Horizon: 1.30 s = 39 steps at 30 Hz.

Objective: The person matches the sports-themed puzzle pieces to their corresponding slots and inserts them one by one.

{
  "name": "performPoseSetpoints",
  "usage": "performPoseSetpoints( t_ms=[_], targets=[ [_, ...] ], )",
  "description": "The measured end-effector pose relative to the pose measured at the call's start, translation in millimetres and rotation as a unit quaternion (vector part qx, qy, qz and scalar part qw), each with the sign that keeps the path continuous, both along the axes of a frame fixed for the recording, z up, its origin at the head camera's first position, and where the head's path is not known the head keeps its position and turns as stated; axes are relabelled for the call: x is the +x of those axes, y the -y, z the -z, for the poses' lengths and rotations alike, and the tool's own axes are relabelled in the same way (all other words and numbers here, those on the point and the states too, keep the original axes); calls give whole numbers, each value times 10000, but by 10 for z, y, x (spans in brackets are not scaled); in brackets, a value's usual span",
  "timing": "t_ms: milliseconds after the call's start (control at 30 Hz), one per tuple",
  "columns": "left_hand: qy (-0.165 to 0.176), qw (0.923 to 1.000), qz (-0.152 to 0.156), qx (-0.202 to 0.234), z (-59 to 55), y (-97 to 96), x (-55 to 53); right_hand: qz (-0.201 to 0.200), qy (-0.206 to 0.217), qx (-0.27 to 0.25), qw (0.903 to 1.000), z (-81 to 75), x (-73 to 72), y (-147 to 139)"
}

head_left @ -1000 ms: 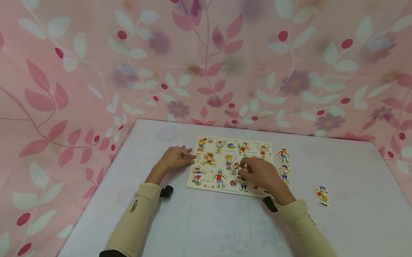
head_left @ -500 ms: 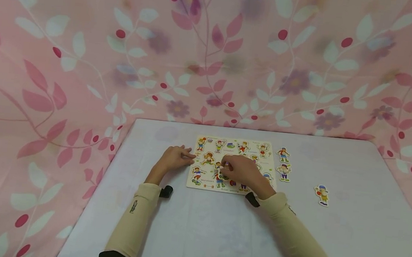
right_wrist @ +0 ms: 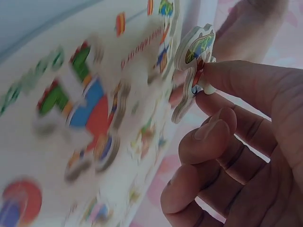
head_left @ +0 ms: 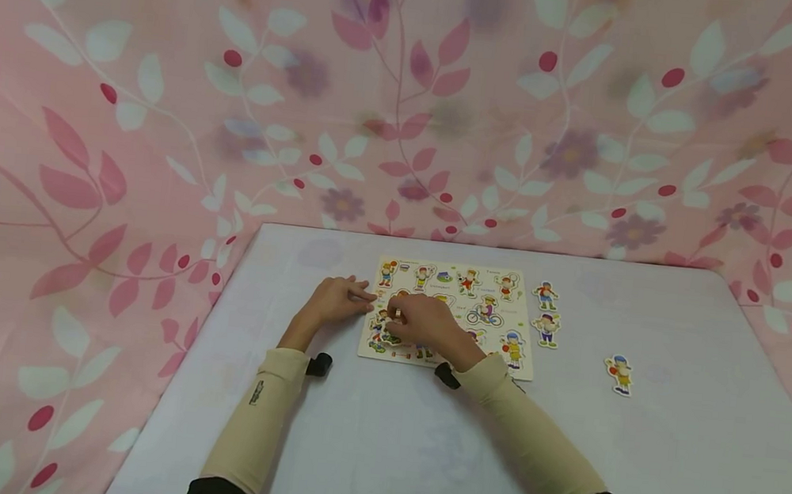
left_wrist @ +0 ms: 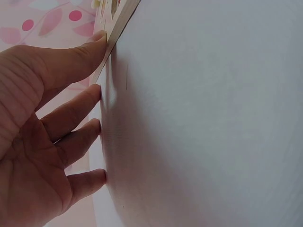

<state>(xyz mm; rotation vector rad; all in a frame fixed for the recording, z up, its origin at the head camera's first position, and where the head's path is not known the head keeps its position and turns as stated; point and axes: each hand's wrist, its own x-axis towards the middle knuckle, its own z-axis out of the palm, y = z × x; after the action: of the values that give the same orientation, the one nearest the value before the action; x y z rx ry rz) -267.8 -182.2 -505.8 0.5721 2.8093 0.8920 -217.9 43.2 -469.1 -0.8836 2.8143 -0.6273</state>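
Observation:
A cream wooden puzzle board with several cartoon sports figures lies at the back middle of the table. My right hand is over its left part, pinching a figure-shaped puzzle piece between thumb and forefinger by its small knob. In the right wrist view the piece stands tilted close over the board, and the other fingers are loosely curled. My left hand rests at the board's left edge. In the left wrist view its thumb touches the board's edge and the other fingertips rest on the tablecloth.
Two loose puzzle pieces, one figure above another figure, lie just right of the board. A third loose piece sits farther right. A white cloth covers the table; a pink floral curtain hangs behind.
My right hand has moved left across the board with the puzzle piece, uncovering the bicycle figure and others at the right. My left hand stays at the left edge.

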Motion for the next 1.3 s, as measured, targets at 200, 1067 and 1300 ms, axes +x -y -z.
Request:
performPoseSetpoints(
  t_ms=[200, 1067, 1300],
  targets=[
    [-67, 9999, 68, 58, 9, 2, -6, 76, 216, 116, 9997, 93, -4, 163],
    [-70, 9999, 139, 53, -29, -12, -1, 733, 406, 448, 9955, 133, 67, 341],
    [-61, 9999, 26, 105, -7, -9, 6, 688, 314, 401, 9963, 128, 83, 344]
  ],
)
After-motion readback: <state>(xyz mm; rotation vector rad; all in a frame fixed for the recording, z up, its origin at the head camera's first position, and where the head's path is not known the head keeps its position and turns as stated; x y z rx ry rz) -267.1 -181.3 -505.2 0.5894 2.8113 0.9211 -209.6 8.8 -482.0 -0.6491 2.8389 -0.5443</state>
